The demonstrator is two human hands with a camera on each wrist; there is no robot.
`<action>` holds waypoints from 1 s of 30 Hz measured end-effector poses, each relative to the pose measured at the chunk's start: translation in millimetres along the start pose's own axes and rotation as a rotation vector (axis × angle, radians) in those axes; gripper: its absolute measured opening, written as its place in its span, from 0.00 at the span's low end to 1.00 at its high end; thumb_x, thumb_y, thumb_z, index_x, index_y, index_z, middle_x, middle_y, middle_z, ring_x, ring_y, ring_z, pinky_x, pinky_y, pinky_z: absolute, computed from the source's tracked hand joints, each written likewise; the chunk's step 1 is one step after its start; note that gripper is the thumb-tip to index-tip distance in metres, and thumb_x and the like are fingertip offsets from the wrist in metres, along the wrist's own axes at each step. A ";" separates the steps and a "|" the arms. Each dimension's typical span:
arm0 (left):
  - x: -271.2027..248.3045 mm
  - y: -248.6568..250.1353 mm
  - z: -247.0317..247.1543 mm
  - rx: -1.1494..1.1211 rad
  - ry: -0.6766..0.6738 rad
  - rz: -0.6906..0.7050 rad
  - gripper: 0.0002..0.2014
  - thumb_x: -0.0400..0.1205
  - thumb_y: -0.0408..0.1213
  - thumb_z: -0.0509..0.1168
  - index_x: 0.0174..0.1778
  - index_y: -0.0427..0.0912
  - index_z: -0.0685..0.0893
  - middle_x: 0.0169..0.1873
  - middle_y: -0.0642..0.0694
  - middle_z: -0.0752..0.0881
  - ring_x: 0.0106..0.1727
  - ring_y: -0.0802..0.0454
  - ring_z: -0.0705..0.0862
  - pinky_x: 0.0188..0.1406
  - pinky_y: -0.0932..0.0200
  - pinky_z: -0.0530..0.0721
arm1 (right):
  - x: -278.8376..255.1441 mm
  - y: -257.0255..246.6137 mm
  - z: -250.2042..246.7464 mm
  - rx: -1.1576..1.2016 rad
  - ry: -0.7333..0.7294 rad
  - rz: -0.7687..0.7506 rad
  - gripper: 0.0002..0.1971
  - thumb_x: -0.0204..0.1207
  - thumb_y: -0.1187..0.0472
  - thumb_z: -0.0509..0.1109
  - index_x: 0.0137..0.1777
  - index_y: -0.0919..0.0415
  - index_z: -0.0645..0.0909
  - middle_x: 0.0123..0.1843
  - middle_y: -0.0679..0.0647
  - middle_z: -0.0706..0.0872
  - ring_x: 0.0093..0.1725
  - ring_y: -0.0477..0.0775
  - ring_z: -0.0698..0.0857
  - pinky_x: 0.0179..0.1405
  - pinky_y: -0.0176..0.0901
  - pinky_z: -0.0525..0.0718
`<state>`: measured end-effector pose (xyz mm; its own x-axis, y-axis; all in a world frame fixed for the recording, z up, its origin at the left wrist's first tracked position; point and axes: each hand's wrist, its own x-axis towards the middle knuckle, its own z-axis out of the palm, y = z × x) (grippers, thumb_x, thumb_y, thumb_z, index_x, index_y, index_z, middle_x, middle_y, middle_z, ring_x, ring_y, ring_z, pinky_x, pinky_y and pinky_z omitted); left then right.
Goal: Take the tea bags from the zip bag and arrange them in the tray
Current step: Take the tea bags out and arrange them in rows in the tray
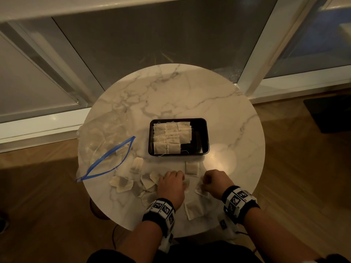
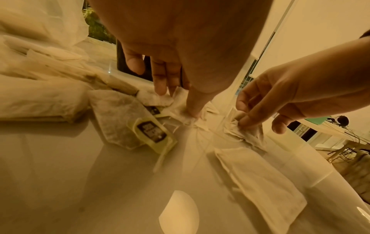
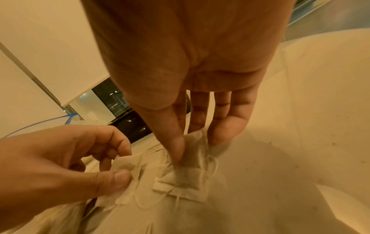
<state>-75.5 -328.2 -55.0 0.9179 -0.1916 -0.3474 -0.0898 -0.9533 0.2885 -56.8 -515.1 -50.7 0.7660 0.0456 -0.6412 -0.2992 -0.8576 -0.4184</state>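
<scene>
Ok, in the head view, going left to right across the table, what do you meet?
Zip bag → pile of loose tea bags → left hand, pinching a tea bag → right hand, pinching another tea bag. The black tray lies farther back, overlapping the hands' span, so it is left out.

Left hand (image 2: 170, 66) pinches a tea bag (image 2: 180, 107) on the bench (image 2: 80, 182); right hand (image 2: 280, 101) pinches another tea bag (image 2: 248, 133) beside it.
</scene>
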 end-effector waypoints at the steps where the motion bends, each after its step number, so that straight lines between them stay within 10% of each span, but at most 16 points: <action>1: 0.5 -1.2 0.5 -0.033 0.001 0.000 0.11 0.86 0.45 0.62 0.64 0.54 0.75 0.63 0.52 0.80 0.66 0.49 0.75 0.66 0.51 0.71 | 0.2 1.3 -0.7 0.016 0.003 -0.005 0.09 0.71 0.61 0.75 0.39 0.45 0.79 0.44 0.45 0.83 0.43 0.47 0.82 0.40 0.35 0.77; 10: 3.1 -11.5 -10.1 -0.921 0.118 -0.281 0.14 0.78 0.36 0.75 0.54 0.54 0.81 0.47 0.49 0.86 0.47 0.50 0.87 0.45 0.58 0.88 | -0.7 1.1 -26.5 0.481 -0.025 -0.065 0.07 0.74 0.64 0.77 0.51 0.56 0.88 0.45 0.52 0.89 0.39 0.47 0.88 0.33 0.34 0.84; 16: 11.9 -9.3 -25.8 -1.010 0.124 -0.217 0.15 0.84 0.32 0.69 0.43 0.61 0.88 0.43 0.53 0.91 0.48 0.51 0.90 0.50 0.53 0.89 | -1.3 -30.5 -42.3 0.867 0.048 -0.128 0.05 0.73 0.70 0.77 0.45 0.62 0.85 0.44 0.60 0.88 0.40 0.55 0.90 0.37 0.43 0.88; 20: 19.0 -2.1 -43.6 -1.289 0.099 -0.266 0.13 0.87 0.34 0.62 0.47 0.47 0.93 0.44 0.46 0.93 0.50 0.49 0.91 0.56 0.50 0.87 | 4.3 -46.8 -45.1 0.855 0.074 -0.140 0.07 0.72 0.69 0.77 0.49 0.65 0.85 0.44 0.60 0.89 0.40 0.53 0.90 0.38 0.43 0.89; 30: 32.9 -7.6 -48.8 -1.132 0.202 -0.188 0.07 0.85 0.39 0.69 0.44 0.46 0.90 0.37 0.50 0.91 0.37 0.62 0.87 0.39 0.68 0.83 | 11.8 -67.4 -53.6 0.790 0.138 -0.202 0.06 0.80 0.56 0.72 0.48 0.58 0.88 0.42 0.54 0.91 0.39 0.48 0.88 0.37 0.40 0.88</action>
<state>-25.8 -315.8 -25.1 0.9340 0.0683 -0.3507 0.3572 -0.1902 0.9145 3.0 -484.2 4.5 0.8956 0.0527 -0.4417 -0.4204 -0.2240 -0.8793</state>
